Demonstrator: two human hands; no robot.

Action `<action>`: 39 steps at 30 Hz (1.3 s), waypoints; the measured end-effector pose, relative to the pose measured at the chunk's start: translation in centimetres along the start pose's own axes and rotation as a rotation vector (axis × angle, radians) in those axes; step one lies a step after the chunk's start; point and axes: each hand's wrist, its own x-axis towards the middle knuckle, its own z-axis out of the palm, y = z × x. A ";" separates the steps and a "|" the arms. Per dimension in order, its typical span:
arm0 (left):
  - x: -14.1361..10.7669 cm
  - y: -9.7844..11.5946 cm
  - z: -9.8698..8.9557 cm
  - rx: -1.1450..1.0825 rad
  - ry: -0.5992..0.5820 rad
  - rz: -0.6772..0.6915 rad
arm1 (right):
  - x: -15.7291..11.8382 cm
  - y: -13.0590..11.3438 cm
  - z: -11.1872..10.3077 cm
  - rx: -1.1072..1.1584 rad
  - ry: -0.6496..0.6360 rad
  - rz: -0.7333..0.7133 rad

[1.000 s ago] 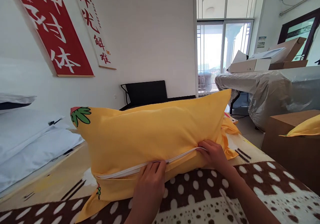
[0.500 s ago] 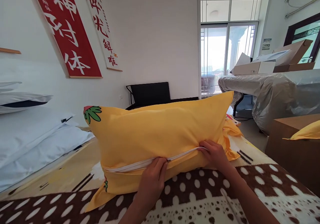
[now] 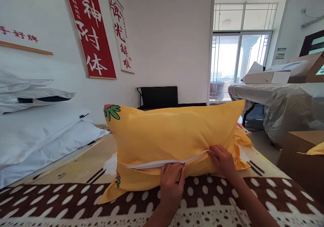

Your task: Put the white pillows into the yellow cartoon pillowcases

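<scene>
A plump yellow pillow (image 3: 172, 129) stands on its long side in front of me, with a green leaf print at its upper left corner. Along its lower front runs a white zipper (image 3: 152, 164), gaping on the left and a narrow line on the right. My left hand (image 3: 172, 181) pinches at the zipper where the wide part meets the narrow one; the slider is mostly hidden by my fingers. Farther right, my right hand (image 3: 222, 159) grips the yellow fabric at the zipper's right end.
White pillows (image 3: 45, 132) are stacked at the left. A patterned blanket (image 3: 83, 200) lies under everything. More yellow fabric (image 3: 241, 141) bunches behind the pillow's right end. A cardboard box (image 3: 301, 159) and a plastic-covered table (image 3: 286, 98) with open boxes stand at the right.
The view has turned left, so the room and pillow appear farther right. My left hand has shifted slightly right along the zipper; my right hand keeps its grip at the right end.
</scene>
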 end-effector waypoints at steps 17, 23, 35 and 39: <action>0.0 -0.7 -0.3 -0.015 -0.032 -0.097 | 2.3 -8.9 -1.8 0.111 -0.118 -0.179; -0.6 -0.7 -0.6 -0.094 -0.043 -0.150 | 3.3 -12.1 0.4 0.271 -0.386 0.224; -1.2 -2.2 -0.6 -0.123 -0.088 -0.060 | 2.6 -10.8 1.3 0.348 -0.383 0.221; -1.1 -2.2 -0.5 -0.082 -0.161 -0.039 | 2.4 -10.4 1.4 0.260 -0.324 0.164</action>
